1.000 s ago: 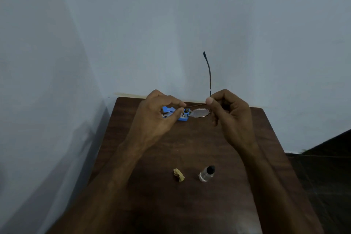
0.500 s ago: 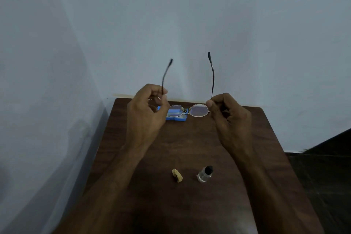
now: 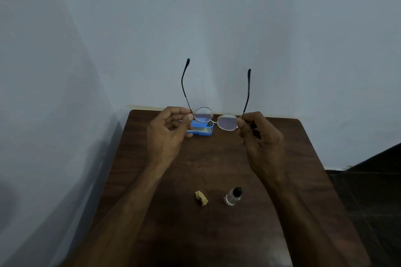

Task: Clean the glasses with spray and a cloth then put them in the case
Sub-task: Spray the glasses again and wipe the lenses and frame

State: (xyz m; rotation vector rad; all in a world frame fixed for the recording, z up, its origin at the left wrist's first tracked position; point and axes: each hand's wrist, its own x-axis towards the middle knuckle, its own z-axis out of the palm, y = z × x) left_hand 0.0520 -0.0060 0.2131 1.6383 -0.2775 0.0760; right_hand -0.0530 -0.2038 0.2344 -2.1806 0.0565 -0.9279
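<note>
Thin wire-framed glasses (image 3: pixel 226 122) with round lenses hang in the air above the far part of the table, both temple arms unfolded and pointing up. My left hand (image 3: pixel 168 134) pinches the left hinge, and my right hand (image 3: pixel 259 134) pinches the right hinge. A blue glasses case (image 3: pixel 200 129) lies on the table behind my left hand, partly hidden by it. Near the front of the table lie a small crumpled yellowish cloth (image 3: pixel 201 198) and, to its right, a small clear spray bottle (image 3: pixel 233 196) with a black cap.
The dark wooden table (image 3: pixel 217 169) stands in a corner, with pale walls close behind and to the left. Its right edge drops to a dark floor (image 3: pixel 368 191).
The left temple arm has been unfolded, so both arms now stand up. My hands have moved apart, and the glasses have tilted so the left lens sits a little higher.
</note>
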